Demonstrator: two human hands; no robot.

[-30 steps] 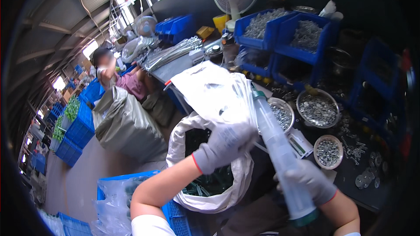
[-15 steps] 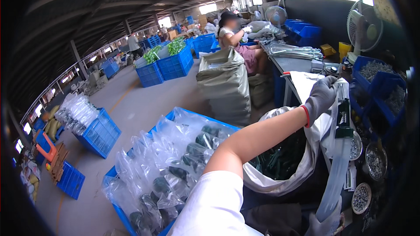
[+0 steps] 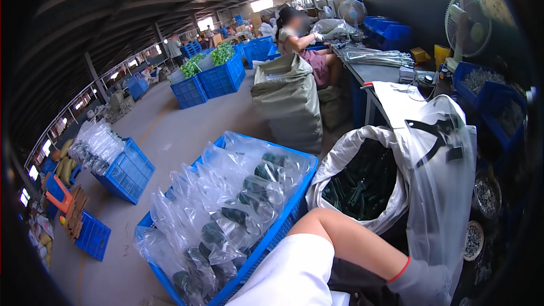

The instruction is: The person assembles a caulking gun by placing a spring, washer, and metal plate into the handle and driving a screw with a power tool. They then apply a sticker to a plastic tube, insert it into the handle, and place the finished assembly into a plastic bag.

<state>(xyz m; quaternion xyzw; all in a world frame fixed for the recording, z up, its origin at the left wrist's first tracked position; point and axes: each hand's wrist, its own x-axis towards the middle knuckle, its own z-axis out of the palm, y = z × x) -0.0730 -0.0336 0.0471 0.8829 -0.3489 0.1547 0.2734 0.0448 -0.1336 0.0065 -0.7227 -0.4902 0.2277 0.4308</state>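
My left hand (image 3: 420, 283), in a grey glove with a red cuff, is low at the right, by the lower end of a clear plastic bag (image 3: 436, 192). Its fingers are blurred and partly covered by the film, so their grip does not show. Spread wide, the bag bears dark printed shapes and lies over white cloth by the bench. My right hand is out of sight. Left of the bag stands an open white sack (image 3: 320, 192) holding dark green pieces (image 3: 362, 184).
A blue crate (image 3: 309, 178) of bagged dark green items (image 3: 243, 195) stands left of my arm. The bench (image 3: 368, 71) carries metal rods (image 3: 379, 56). Blue bins (image 3: 481, 79) and dishes of small metal parts (image 3: 473, 241) line the right. A seated person (image 3: 300, 42) works beyond a tall bag (image 3: 286, 102).
My left hand has come down from the bag's upper end to its lower end. The narrow, folded bag has spread out wide. My right hand has left the view.
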